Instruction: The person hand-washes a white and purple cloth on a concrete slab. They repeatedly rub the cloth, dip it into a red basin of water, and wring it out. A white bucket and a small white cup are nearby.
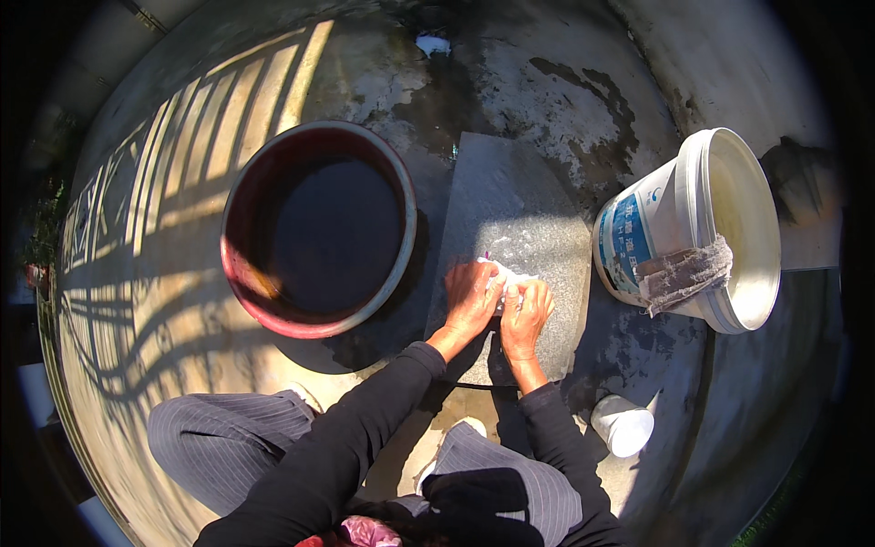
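A small white wet-looking cloth (509, 275) is bunched on a grey stone slab (540, 239) in front of me. My left hand (472, 301) grips its left side, fingers curled over it. From the right, my right hand (525, 316) holds the near right part, its thumb close to the left one. White suds streak the slab just beyond the cloth. Much of the cloth is hidden under my fingers. A purple spot shows at its far left edge.
Left of the slab stands a red basin (239, 273) of dark water. To the right is a large white plastic bucket (656, 178), a grey rag (683, 275) draped over its rim. A small white tub (623, 425) sits nearer me. The concrete floor (383, 89) has wet patches.
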The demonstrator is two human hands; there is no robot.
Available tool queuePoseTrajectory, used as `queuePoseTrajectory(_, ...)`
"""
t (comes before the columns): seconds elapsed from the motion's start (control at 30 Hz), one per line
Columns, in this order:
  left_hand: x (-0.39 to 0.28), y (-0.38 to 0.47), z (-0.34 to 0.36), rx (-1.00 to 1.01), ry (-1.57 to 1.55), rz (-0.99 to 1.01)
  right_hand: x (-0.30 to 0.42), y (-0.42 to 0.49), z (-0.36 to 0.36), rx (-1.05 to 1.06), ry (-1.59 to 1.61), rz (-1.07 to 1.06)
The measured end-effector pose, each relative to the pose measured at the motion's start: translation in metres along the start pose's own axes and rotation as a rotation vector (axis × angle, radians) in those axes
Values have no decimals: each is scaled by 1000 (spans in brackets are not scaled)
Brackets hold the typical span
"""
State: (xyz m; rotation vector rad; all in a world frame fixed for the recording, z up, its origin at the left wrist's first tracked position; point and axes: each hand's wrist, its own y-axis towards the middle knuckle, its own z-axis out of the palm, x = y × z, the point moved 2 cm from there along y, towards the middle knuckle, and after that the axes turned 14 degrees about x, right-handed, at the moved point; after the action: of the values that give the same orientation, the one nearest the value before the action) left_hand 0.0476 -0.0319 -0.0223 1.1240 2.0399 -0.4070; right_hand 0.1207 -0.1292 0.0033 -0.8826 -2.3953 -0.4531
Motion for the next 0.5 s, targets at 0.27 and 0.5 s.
queuePoseTrajectory(0.27,14,18,23,84,223,0,-27,18,29,198,-212,114)
queuePoseTrajectory(0.5,10,-49,32,171,122,55,-18,-37,26,20,-314,-72)
